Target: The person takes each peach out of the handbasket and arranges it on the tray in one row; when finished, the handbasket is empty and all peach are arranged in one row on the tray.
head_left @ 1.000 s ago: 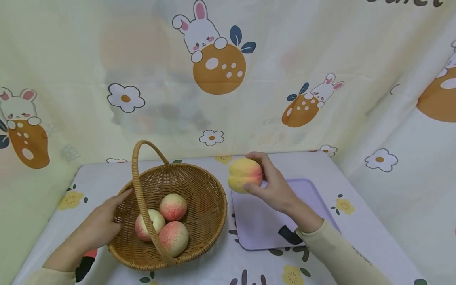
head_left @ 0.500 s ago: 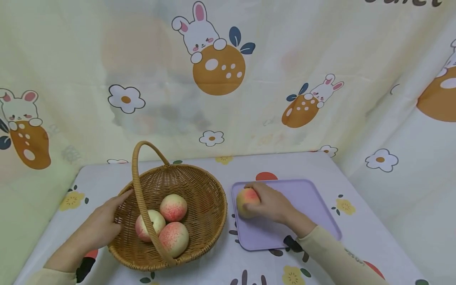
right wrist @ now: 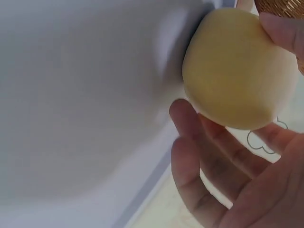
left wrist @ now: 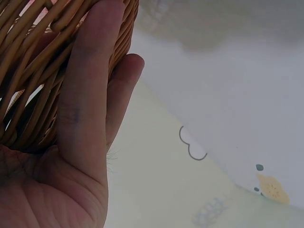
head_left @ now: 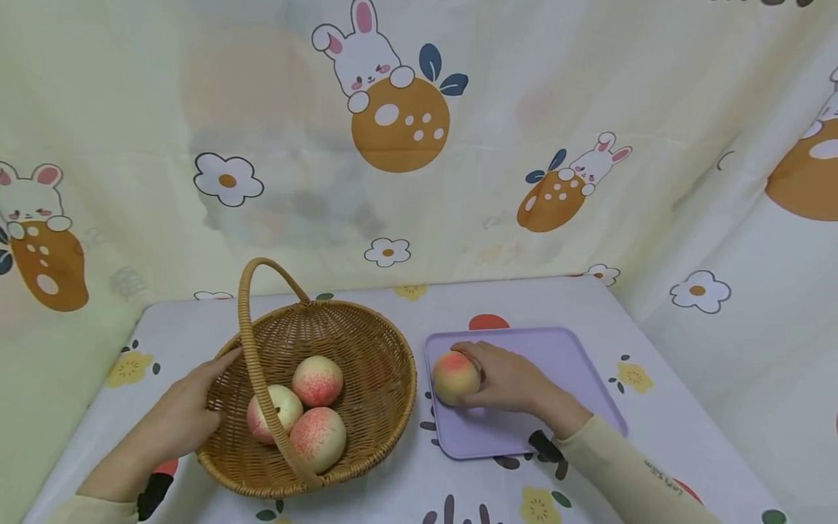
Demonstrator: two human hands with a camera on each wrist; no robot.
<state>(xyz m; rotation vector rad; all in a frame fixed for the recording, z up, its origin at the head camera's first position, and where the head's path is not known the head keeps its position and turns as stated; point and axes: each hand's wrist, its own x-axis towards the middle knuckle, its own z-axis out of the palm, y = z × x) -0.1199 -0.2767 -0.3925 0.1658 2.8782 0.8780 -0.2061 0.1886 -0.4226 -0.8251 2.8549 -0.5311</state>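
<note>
A brown wicker basket [head_left: 380, 349] with a tall arched handle stands on the left, with several pinkish-white peaches lying inside it. My left hand [head_left: 180, 411] grips its left wall; in the left wrist view, fingers [left wrist: 85, 90] lie along the outside of the weave. On the right, a yellow and red peach [head_left: 453, 380] sits at the left end of a purple tray [head_left: 543, 364]. My right hand [head_left: 511, 382] holds this peach [right wrist: 237, 71] from its right side. The thumb lies against it, while two fingertips stand apart below it in the right wrist view.
A white patterned cloth [head_left: 484, 495] covers the table. Behind it hangs a curtain [head_left: 294, 109] printed with rabbits and flowers. Only a narrow strip of cloth separates the basket from the tray.
My right hand has lowered the yellow peach from above the tray's far left corner onto the tray. Its fingers have loosened slightly since half a second ago. My left hand stays on the basket.
</note>
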